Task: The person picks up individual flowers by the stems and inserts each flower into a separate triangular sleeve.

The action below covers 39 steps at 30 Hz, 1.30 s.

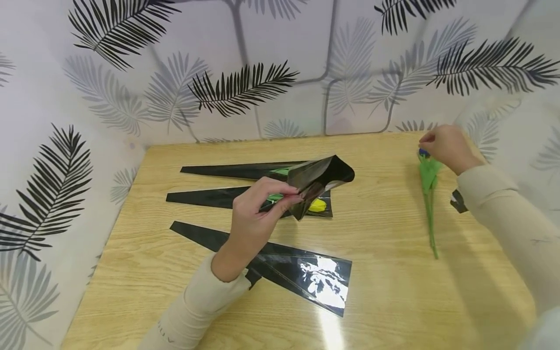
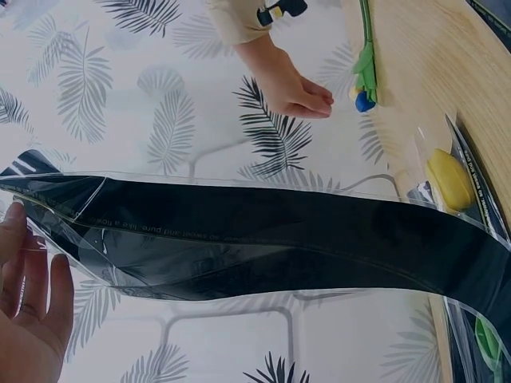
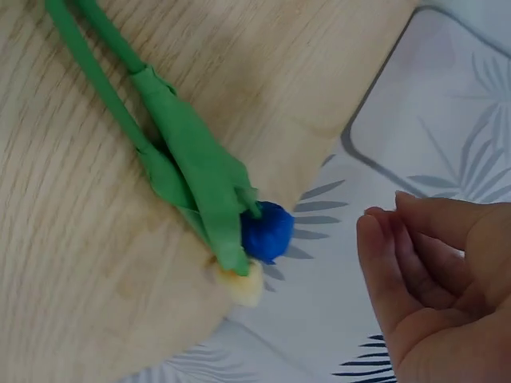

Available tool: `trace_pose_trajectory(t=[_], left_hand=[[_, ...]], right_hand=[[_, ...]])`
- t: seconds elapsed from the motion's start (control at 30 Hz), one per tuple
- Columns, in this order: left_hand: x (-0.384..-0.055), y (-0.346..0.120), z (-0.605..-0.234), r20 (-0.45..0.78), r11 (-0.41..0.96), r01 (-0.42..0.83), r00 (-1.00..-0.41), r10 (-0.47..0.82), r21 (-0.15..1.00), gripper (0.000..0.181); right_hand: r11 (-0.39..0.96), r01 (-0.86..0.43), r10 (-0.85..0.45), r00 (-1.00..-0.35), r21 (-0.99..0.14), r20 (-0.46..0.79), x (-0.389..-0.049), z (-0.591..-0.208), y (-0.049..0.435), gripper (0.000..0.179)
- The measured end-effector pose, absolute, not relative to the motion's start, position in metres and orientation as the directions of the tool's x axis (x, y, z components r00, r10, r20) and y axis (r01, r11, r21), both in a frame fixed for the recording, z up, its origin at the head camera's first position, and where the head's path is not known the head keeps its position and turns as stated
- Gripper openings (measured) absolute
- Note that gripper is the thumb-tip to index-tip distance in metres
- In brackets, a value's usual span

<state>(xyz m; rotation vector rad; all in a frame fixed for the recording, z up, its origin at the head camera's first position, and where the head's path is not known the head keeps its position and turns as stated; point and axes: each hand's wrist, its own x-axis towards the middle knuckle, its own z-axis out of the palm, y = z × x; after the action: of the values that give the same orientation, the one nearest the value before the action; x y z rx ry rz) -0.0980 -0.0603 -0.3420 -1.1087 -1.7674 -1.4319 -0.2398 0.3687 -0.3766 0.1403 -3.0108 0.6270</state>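
My left hand [image 1: 258, 214] pinches the edge of a black flower wrapping sleeve [image 1: 321, 177] near its wide, gaping mouth. The left wrist view shows this glossy sleeve [image 2: 255, 239] with a clear border stretching across from the fingers. Toward the table's back right, my right hand [image 1: 452, 148] is just beyond the heads of two artificial tulips [image 1: 428, 177] lying on the wood. In the right wrist view one has a blue head [image 3: 270, 231], the other a pale yellow head [image 3: 242, 286], both with green leaves. The fingers of the right hand [image 3: 439, 279] are loosely bent, holding nothing.
Under the left hand lie a wrapped flower with a yellow head [image 1: 318, 205] and, behind it, another long black sleeve [image 1: 223, 170]. A flat black sleeve [image 1: 302, 272] lies nearer me. Leaf-patterned cloth [image 1: 280, 112] rises behind the wooden table [image 1: 380, 272].
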Motion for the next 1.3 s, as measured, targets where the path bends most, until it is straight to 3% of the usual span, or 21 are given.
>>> trace_pose_trajectory(t=[0.27, 0.37, 0.63, 0.83, 1.0, 1.13, 1.3], left_hand=[[-0.097, -0.061, -0.344, 0.847, 0.064, 0.878, -0.474, 0.239, 0.474, 0.017], [-0.096, -0.062, -0.344, 0.85, 0.068, 0.881, -0.469, 0.24, 0.467, 0.018], [-0.097, -0.062, -0.343, 0.851, 0.065, 0.886, -0.46, 0.251, 0.459, 0.017], [-0.099, -0.061, -0.346, 0.845, 0.058, 0.881, -0.468, 0.258, 0.47, 0.015], [-0.101, -0.061, -0.348, 0.841, 0.057, 0.877, -0.475, 0.26, 0.478, 0.016], [-0.101, -0.059, -0.349, 0.843, 0.05, 0.878, -0.471, 0.259, 0.476, 0.015], [-0.1, -0.057, -0.35, 0.84, 0.048, 0.875, -0.477, 0.258, 0.482, 0.014]], right_hand=[[0.84, 0.103, 0.133, -0.991, -0.533, 0.018, -0.249, -0.398, 0.385, 0.025], [0.815, 0.171, 0.216, -0.976, -0.553, 0.017, -0.251, -0.406, 0.388, 0.034], [0.814, 0.28, 0.308, -0.951, -0.509, -0.032, -0.25, -0.418, 0.386, 0.04], [0.774, 0.36, 0.368, -0.925, -0.521, -0.094, -0.252, -0.421, 0.382, 0.035], [0.763, 0.391, 0.378, -0.916, -0.515, -0.135, -0.253, -0.422, 0.38, 0.046], [0.759, 0.387, 0.367, -0.919, -0.524, -0.147, -0.251, -0.423, 0.383, 0.043], [0.789, 0.282, 0.294, -0.953, -0.545, -0.068, -0.25, -0.419, 0.384, 0.035]])
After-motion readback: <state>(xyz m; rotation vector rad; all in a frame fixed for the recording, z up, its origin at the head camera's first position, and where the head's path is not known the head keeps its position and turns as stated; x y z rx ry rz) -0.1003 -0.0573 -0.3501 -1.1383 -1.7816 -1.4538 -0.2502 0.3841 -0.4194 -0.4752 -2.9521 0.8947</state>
